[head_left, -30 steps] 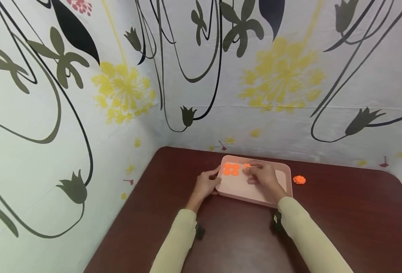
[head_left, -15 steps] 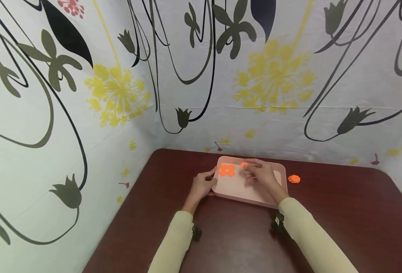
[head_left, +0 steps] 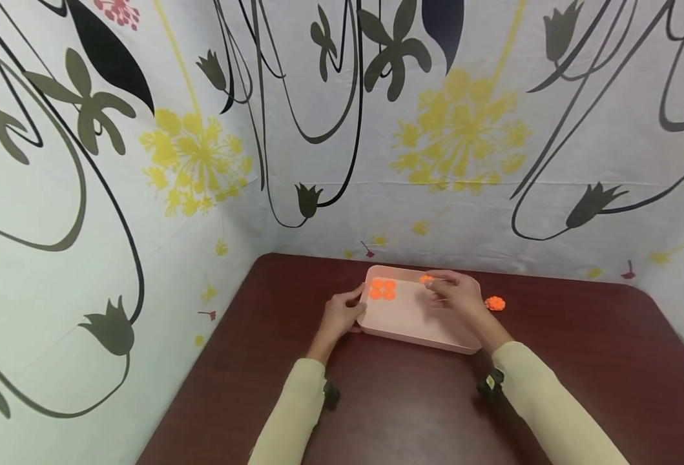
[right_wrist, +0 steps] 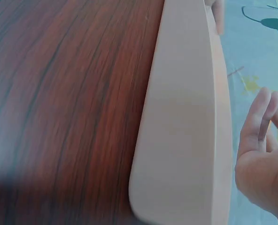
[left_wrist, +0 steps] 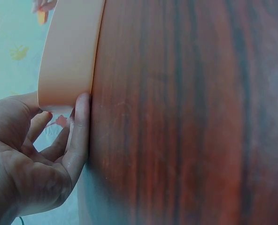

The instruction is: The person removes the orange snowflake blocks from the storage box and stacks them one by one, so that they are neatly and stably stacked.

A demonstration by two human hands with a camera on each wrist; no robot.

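Note:
A shallow peach-pink tray (head_left: 417, 323) rests near the back of the table. My left hand (head_left: 343, 313) grips its left end, thumb at the rim and fingers against the outer wall; the left wrist view shows this hand (left_wrist: 40, 159) at the tray's corner (left_wrist: 68, 70). Several small orange flower-shaped pieces (head_left: 382, 289) sit together in the tray's far left corner. Over the far side of the tray, my right hand (head_left: 458, 294) pinches another orange flower-shaped piece (head_left: 425, 279). In the right wrist view that hand (right_wrist: 263, 154) appears beyond the tray's side wall (right_wrist: 176, 117), its piece mostly hidden.
On the dark red-brown table (head_left: 411, 400), just right of the tray, lies a bumpy orange flower-shaped item (head_left: 495, 303). Flower-patterned cloth walls (head_left: 464, 219) stand behind and to the left. A small dark device (head_left: 489, 383) is worn on each wrist.
My right hand has moved rightward along the tray's far side with the orange piece. The left hand keeps its grip on the tray, and the head view has shifted slightly.

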